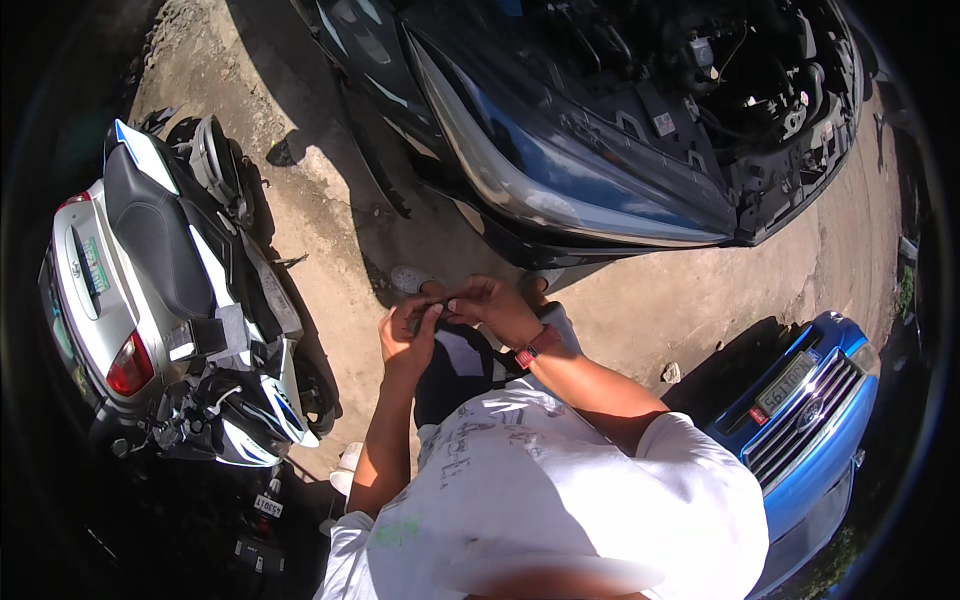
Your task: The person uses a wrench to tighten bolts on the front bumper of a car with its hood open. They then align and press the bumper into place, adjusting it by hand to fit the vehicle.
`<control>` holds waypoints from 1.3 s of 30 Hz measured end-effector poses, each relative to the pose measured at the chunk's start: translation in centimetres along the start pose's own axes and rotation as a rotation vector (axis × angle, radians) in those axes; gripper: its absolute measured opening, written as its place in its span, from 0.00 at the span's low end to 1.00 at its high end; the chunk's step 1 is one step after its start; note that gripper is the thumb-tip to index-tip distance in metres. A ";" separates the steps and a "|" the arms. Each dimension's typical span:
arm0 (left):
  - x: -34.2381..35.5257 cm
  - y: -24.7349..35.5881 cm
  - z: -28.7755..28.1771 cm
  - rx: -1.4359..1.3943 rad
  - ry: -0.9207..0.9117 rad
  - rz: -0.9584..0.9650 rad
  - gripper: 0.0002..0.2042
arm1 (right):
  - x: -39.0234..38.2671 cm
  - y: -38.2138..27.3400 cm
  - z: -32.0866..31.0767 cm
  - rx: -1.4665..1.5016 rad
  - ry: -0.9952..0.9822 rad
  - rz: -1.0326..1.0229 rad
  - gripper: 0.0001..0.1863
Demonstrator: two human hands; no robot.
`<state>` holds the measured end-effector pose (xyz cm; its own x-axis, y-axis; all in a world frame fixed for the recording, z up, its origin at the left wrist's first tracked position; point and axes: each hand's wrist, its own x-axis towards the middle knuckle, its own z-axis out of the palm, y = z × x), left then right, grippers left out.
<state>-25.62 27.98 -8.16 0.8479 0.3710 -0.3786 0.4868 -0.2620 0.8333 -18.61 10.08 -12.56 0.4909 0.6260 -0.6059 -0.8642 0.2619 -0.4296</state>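
In front of my body, at waist height, my two hands meet fingertip to fingertip. My left hand (408, 326) is closed in a pinch, its thumb pointing up toward the other hand. The right hand (492, 306) pinches too, its thumb and forefinger touching the same spot. Something small and dark seems to sit between the fingertips, too small to name. A red watch (530, 352) circles my right wrist. Nearest beyond the hands is the dark car (590, 180), its engine bay (700, 110) exposed.
A white and blue motorcycle (160, 235) stands on the left, beside a silver car (100, 300) with a red tail light. At the right is a blue vehicle (800, 420) with a chrome grille. A stone (671, 372) lies on the sunlit dirt ground (620, 310).
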 end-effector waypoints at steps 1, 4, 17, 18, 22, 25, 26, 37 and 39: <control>-0.6 1.4 1.5 -0.022 0.003 0.110 0.07 | -1.5 -1.7 -0.9 -0.018 0.008 -0.007 0.10; -1.1 5.3 5.7 0.022 0.050 0.320 0.07 | -4.3 -6.8 -3.0 -0.079 0.009 -0.054 0.09; -0.4 15.7 8.9 -0.026 0.358 0.586 0.09 | -8.9 -20.9 1.2 -0.373 -0.163 -0.215 0.12; 0.7 16.3 8.5 -0.070 0.351 0.566 0.09 | -8.2 -21.9 1.8 -0.363 -0.168 -0.219 0.12; 6.3 19.3 6.9 -0.178 0.324 0.602 0.09 | -5.4 -25.6 4.4 -0.368 -0.105 -0.339 0.11; 11.3 21.7 5.5 -0.192 0.263 0.767 0.10 | -3.6 -28.8 6.0 -0.412 -0.076 -0.461 0.11; 13.0 22.5 4.9 -0.153 0.231 0.826 0.11 | -3.0 -29.9 6.4 -0.423 -0.038 -0.472 0.11; 28.2 27.5 4.1 0.461 0.024 0.987 0.21 | 1.8 -41.0 6.1 -0.351 0.219 -0.741 0.15; 29.3 28.0 4.6 0.545 -0.041 0.954 0.20 | 2.9 -42.0 6.1 -0.336 0.174 -0.717 0.16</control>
<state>13.82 27.43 2.19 0.9264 -0.2204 0.3054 -0.3537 -0.7874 0.5048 18.49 5.42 7.83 0.9468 0.2593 -0.1908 -0.2675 0.3040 -0.9143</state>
